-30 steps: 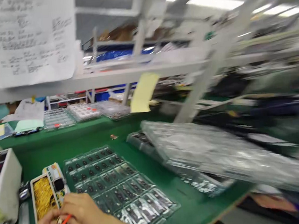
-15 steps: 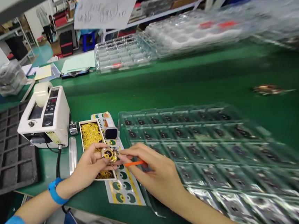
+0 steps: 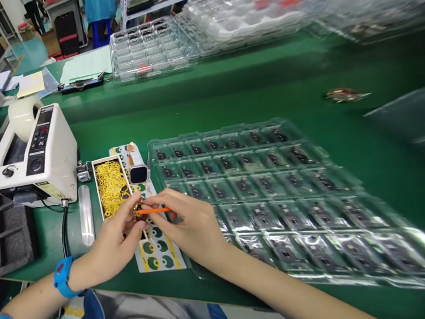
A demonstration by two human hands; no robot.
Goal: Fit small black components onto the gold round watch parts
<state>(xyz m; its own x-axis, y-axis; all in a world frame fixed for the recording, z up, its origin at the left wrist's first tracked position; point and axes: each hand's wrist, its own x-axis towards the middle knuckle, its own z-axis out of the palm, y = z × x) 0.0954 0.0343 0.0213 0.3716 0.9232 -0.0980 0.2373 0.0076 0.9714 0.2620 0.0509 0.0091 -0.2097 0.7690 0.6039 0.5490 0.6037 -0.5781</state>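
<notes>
My left hand point(image 3: 110, 243) is closed around a small round gold-coloured part point(image 3: 138, 209), pinched between thumb and fingers and largely covered by them. In my right hand point(image 3: 192, 226) is a thin orange stick-like tool point(image 3: 153, 211), lying across the fingers with its tip over the round part. Both hands meet above the lower end of a narrow white box point(image 3: 100, 199) of yellow rings point(image 3: 111, 185). Under the right fingers runs a sheet of yellow-and-white stickers point(image 3: 165, 261) with green cut-outs. A small device with a dark square face point(image 3: 138, 174) lies on that sheet.
A clear compartment tray point(image 3: 210, 132) of dark parts spreads to the right. At left stand a white tape dispenser point(image 3: 65, 157) and a black foam tray point(image 3: 25, 235). Clear trays point(image 3: 151, 55) and a clipboard point(image 3: 83, 84) line the back. A copper-coloured piece point(image 3: 344, 94) lies at right.
The view has shifted, so the bench things sit further left and higher. My right hand has moved closer over the round part, and the orange tool now crosses it.
</notes>
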